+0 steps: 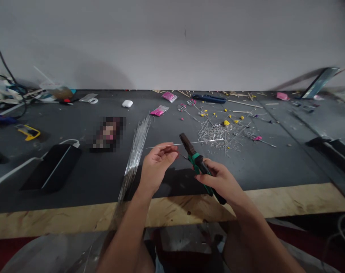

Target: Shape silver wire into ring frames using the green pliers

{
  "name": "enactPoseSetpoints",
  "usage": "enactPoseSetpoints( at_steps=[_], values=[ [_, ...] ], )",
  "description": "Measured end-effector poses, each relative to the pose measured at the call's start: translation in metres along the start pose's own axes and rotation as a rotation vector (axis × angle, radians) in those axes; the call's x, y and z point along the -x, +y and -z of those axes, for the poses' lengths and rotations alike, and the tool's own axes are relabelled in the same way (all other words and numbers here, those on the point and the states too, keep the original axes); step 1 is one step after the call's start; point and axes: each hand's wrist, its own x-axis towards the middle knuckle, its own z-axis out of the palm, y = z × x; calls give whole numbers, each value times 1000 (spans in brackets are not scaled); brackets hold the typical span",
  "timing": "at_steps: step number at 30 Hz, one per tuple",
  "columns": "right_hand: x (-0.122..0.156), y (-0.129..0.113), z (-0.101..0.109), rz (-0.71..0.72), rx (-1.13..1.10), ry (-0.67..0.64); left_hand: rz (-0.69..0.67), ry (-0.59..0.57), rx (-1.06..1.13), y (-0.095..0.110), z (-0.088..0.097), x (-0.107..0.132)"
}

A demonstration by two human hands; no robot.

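Between the thumb and fingers of my left hand (161,159) is a thin straight wire (208,141), stretching sideways above the table. My right hand (219,176) is wrapped round green-and-black pliers (199,161), whose dark jaws point up and to the left. The wire passes by the jaws; I cannot tell whether they touch it. A second short piece shows near the left fingertips, its shape unclear. Left of my left hand lies a long bundle of straight wires (136,146). Beyond the pliers is a scattered pile of cut wire pieces (213,132).
Pink bead packets (160,110), a white earbud case (127,103) and a dark blue tool (208,99) lie toward the wall. On the left are a black power bank (57,167) with a white cable and a yellow cutter (29,132). A wooden strip (75,218) edges the table.
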Motion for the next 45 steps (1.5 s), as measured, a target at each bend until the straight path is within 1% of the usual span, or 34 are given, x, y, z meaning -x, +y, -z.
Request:
enactPoseSetpoints(
  at_steps=[6, 9, 12, 19, 25, 31, 36, 45],
  values=[
    [2, -4, -7, 15, -4, -38, -51, 40, 97, -5, -5, -1],
    [3, -5, -9, 8, -24, -45, -86, 81, 98, -4, -7, 0],
    [4, -6, -9, 5, -40, -46, -85, 101, 74, -4, -7, 2],
    [3, -8, -7, 2, -47, -40, -63, 71, 8, -1, -6, 8],
    [3, -6, -6, -6, -52, -19, -110, 108, 34, 2, -4, 11],
    [4, -3, -7, -96, -185, -63, -99, 115, 0, 2, -7, 11],
    [6, -4, -7, -128, -248, -95, -116, 120, -31, 0, -10, 13],
    [4, 0, -8, -121, -176, -76, -100, 123, -21, -2, -14, 15]
  ],
)
